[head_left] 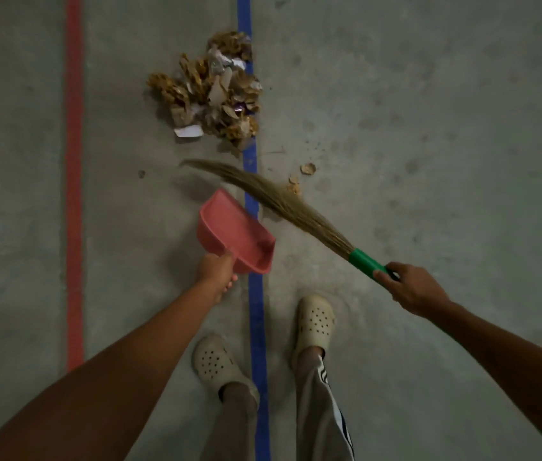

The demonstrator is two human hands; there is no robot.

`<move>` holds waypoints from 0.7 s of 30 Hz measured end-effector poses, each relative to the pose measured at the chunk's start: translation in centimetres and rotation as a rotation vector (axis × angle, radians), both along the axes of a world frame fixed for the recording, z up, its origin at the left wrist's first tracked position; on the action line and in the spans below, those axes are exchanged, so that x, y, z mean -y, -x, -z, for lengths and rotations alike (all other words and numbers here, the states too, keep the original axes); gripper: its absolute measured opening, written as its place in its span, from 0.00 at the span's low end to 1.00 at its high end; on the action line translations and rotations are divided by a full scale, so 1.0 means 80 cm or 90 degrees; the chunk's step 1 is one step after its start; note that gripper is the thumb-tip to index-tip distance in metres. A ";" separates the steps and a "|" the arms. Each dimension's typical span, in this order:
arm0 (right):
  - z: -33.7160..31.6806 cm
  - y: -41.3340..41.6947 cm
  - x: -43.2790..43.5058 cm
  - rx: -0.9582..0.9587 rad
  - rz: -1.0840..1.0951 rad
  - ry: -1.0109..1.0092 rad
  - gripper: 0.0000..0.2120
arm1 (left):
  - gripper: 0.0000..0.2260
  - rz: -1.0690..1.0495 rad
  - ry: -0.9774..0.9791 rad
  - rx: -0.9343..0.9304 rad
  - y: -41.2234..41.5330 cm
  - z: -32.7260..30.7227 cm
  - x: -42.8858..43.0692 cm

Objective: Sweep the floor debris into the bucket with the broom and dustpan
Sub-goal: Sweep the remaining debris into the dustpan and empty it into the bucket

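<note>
A heap of debris [211, 91], brown scraps and torn paper, lies on the grey concrete floor ahead of me, across a blue line. A few loose scraps [301, 178] sit to its lower right. My left hand [216, 272] grips the handle of a pink dustpan [234, 232], held empty with its mouth toward the heap. My right hand [411, 287] holds the green handle of a grass broom [282, 202]. The bristles reach up and left across the blue line, ending just below the heap. No bucket is in view.
A blue floor line [253, 294] runs away from me between my feet. A red line [74, 194] runs parallel at the left. My feet in pale clogs [316, 324] stand just behind the dustpan.
</note>
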State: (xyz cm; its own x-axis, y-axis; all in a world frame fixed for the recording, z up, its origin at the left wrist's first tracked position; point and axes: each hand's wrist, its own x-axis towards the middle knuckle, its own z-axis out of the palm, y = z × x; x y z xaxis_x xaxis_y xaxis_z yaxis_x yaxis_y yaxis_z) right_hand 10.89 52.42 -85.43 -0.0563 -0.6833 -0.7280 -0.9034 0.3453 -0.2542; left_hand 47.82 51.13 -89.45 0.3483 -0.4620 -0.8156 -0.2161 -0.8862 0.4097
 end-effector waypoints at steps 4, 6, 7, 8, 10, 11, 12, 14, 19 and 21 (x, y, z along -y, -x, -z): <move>-0.010 0.023 -0.030 -0.022 0.004 -0.006 0.22 | 0.17 0.017 -0.040 -0.021 0.044 -0.016 -0.032; -0.016 0.024 -0.038 -0.032 0.011 -0.001 0.23 | 0.17 0.025 -0.050 -0.021 0.064 -0.028 -0.044; -0.019 0.024 -0.040 -0.028 0.016 -0.001 0.23 | 0.17 0.026 -0.053 -0.020 0.074 -0.036 -0.049; -0.022 0.025 -0.042 -0.017 0.022 -0.004 0.23 | 0.16 0.023 -0.057 -0.020 0.085 -0.043 -0.054; -0.022 0.028 -0.043 0.011 0.038 -0.012 0.22 | 0.16 -0.005 -0.061 -0.017 0.106 -0.052 -0.063; -0.018 0.031 -0.041 0.028 0.042 -0.012 0.22 | 0.15 -0.027 -0.057 -0.013 0.115 -0.052 -0.066; -0.013 0.035 -0.040 0.046 0.044 -0.010 0.22 | 0.15 -0.049 -0.054 -0.011 0.124 -0.052 -0.069; -0.005 0.049 -0.033 0.057 0.021 0.003 0.21 | 0.14 -0.092 -0.039 -0.013 0.143 -0.047 -0.073; 0.000 0.114 -0.022 0.034 -0.100 0.011 0.21 | 0.14 -0.207 -0.016 -0.005 0.193 -0.035 -0.097; 0.000 0.147 -0.017 0.001 -0.151 0.010 0.19 | 0.15 -0.243 -0.017 -0.006 0.214 -0.027 -0.106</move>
